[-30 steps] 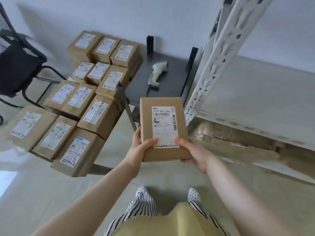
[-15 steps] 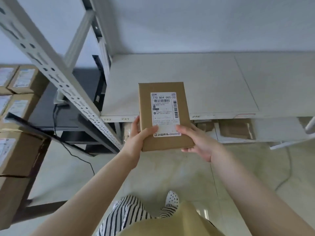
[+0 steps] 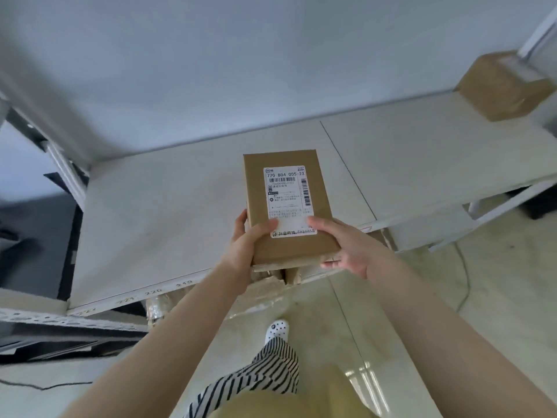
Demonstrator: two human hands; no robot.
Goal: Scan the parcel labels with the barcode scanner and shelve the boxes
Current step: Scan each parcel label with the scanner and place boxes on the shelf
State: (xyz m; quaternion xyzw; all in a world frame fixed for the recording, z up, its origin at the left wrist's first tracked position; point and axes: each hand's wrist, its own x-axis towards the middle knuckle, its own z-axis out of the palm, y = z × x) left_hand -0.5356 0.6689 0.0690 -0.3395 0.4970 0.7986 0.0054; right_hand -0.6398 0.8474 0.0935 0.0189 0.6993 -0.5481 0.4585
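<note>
Head camera looks down over a white shelf board (image 3: 168, 212) with small numbers along its front edge at the left. Above its middle, the left hand (image 3: 244, 245) grips the near left corner of a brown parcel (image 3: 286, 206), thumb curled onto the top, fingers wrapped under. A white label (image 3: 289, 200) faces up. The right hand (image 3: 349, 248) holds the near right corner, thumb pressed on the label's lower edge, fingers beneath. Far right on the shelf sits another brown box (image 3: 503, 86).
</note>
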